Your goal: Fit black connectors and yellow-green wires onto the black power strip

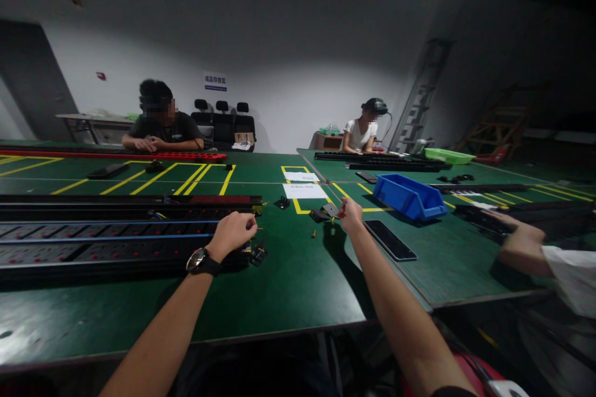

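Note:
My left hand (233, 232), wearing a watch, is closed in a pinch at the right end of a long black power strip (181, 251) with small red marks. A thin brownish tip pokes out by its fingertips, too small to name. Beside it lies a small black end piece (258, 253). My right hand (350, 214) is closed on a thin light-coloured stick (333, 190) pointing up and left. Just left of that hand are small black parts (320, 214) with yellow wire. A small brass-coloured piece (313, 234) rests on the green table (298, 285).
Right of my right hand lie a phone (390, 239) and a blue bin (410, 197). White paper labels (303, 191) sit ahead. Two people work across the table; a co-worker's arm (526, 245) reaches in from the right. A green tray (449, 156) stands farther back.

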Tool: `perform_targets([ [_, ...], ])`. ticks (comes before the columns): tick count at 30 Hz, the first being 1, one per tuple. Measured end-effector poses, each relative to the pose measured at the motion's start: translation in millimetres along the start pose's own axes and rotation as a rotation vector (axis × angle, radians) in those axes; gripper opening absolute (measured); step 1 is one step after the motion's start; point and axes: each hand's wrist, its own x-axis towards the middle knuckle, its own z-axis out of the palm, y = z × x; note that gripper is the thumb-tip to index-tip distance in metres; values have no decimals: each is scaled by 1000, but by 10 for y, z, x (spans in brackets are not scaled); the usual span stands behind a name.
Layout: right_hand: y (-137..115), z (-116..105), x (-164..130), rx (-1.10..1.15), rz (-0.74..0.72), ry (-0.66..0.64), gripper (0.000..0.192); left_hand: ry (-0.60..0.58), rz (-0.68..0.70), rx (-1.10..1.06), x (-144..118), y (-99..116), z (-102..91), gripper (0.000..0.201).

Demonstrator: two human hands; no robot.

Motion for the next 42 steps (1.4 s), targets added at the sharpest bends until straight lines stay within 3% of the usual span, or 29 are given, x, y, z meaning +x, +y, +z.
perform_targets([
  [10,-27,-25,-46,-345,-130,-21,10,1,4,1,3,-1,2,24],
  [16,51,-50,-188,-922,-336,-103,19,12,2,16,2,-2,16,24],
  [23,203,38,-341,-1439,-502,-147,34,7,-7,9,-8,18,-4,23],
  [31,187,71,-398,-1382,-462,-147,29,9,-3,2,-17,25,-15,23],
  [35,188,85,-388,-1307,-521,-196,30,14,-7,6,-17,22,-10,22],
  [42,225,202,-432,-1106,-692,-474,32,29,3,18,-6,1,28,22],
])
